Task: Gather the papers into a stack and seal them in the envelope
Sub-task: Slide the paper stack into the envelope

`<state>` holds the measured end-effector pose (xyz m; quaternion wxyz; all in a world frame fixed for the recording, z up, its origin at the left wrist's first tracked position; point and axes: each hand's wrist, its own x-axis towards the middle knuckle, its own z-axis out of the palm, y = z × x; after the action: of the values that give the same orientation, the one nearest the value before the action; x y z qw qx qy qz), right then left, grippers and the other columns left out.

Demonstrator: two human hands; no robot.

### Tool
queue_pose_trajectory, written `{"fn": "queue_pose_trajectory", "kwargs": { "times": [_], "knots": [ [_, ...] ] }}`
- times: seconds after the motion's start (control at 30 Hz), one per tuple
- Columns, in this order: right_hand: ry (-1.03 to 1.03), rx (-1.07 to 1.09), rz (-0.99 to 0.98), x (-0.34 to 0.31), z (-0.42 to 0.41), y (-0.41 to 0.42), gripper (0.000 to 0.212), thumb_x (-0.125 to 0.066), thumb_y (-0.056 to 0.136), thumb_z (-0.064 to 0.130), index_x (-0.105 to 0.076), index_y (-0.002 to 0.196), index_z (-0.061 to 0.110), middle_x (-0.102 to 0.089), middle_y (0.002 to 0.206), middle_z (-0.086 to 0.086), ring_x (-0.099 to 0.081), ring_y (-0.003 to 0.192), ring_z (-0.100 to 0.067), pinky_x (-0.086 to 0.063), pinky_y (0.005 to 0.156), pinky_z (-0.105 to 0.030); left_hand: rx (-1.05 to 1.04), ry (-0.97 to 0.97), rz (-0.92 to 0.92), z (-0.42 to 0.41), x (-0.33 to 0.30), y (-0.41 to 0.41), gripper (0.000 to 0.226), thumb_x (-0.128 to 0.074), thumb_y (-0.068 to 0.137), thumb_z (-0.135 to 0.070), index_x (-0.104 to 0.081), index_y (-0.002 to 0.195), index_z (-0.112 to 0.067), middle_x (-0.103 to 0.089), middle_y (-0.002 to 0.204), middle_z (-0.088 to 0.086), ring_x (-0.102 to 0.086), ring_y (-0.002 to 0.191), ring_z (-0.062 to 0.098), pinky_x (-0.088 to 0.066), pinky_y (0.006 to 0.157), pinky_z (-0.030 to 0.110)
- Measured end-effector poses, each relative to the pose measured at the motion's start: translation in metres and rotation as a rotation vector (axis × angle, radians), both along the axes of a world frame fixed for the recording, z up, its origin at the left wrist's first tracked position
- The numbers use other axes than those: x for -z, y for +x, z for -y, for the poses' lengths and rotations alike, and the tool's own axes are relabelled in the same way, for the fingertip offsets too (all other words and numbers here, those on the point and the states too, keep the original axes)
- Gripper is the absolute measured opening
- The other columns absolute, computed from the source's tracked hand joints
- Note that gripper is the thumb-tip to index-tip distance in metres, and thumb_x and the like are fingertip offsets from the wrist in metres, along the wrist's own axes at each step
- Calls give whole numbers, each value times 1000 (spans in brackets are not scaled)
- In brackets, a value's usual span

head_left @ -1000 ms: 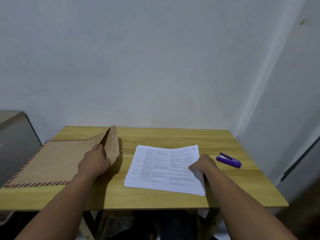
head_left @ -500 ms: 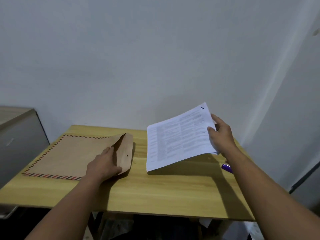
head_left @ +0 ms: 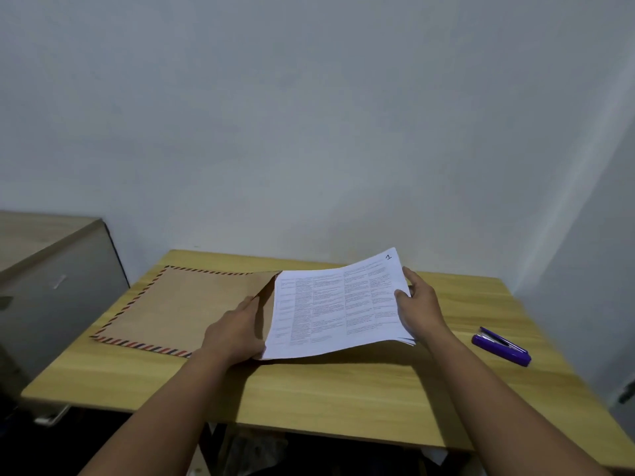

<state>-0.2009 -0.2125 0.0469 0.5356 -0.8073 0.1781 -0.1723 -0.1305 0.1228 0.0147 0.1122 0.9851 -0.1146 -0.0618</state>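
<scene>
Head view: the right hand (head_left: pixel 421 305) has lifted the papers (head_left: pixel 338 305) off the desk (head_left: pixel 343 393) to the envelope (head_left: pixel 192 304) mouth, held open by left fingers (head_left: pixel 249 304), ready to slide in.

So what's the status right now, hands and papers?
Left hand holds the envelope mouth open. Right hand grips the paper stack, leading edge at the opening. Stapler off to the right, nothing blocking.

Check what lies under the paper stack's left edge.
The envelope, its open mouth held by the left hand. The right hand grips the paper stack. Whether the edge is already inside stays covered.
</scene>
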Motion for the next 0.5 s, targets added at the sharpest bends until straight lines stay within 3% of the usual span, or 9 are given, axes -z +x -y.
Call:
{"fn": "queue_pose_trajectory", "kwargs": {
  "times": [0.1, 0.2, 0.33, 0.5],
  "knots": [
    [6, 16, -1, 0, -5, 4, 55, -46, 103, 1, -53, 150, 29, -73, 122, -1, -71, 107, -25, -61, 90, -41, 32, 28, -25, 3, -1, 1, 113, -76, 69, -31, -11, 162, -25, -12, 170, -9, -43, 139, 21, -54, 93, 42],
    [3, 21, -10, -1, -14, 8, 55, -46, 103, 3, -50, 152, 28, -72, 125, -1, -71, 106, -22, -60, 88, -38, 93, 23, -14, 12, -6, -2, 102, -71, 80, -33, -9, 161, -27, -18, 168, -3, -45, 138, 24, -53, 97, 45],
    [-37, 3, -6, -4, -36, 13, 57, -46, 104, 6, -44, 158, 26, -65, 140, 1, -64, 120, -21, -55, 96, -36, 131, -32, -12, 34, -16, -12, 97, -68, 84, -30, -9, 160, -27, -25, 165, -1, -50, 131, 24, -55, 93, 41],
    [-106, 4, 53, -5, -83, 16, 58, -44, 106, 4, -41, 159, 26, -63, 140, 3, -57, 108, -13, -45, 87, -25, 177, -117, 84, 64, -27, -24, 85, -67, 86, -35, -18, 155, -25, -43, 148, -1, -56, 119, 24, -56, 85, 43]
  ]
}}
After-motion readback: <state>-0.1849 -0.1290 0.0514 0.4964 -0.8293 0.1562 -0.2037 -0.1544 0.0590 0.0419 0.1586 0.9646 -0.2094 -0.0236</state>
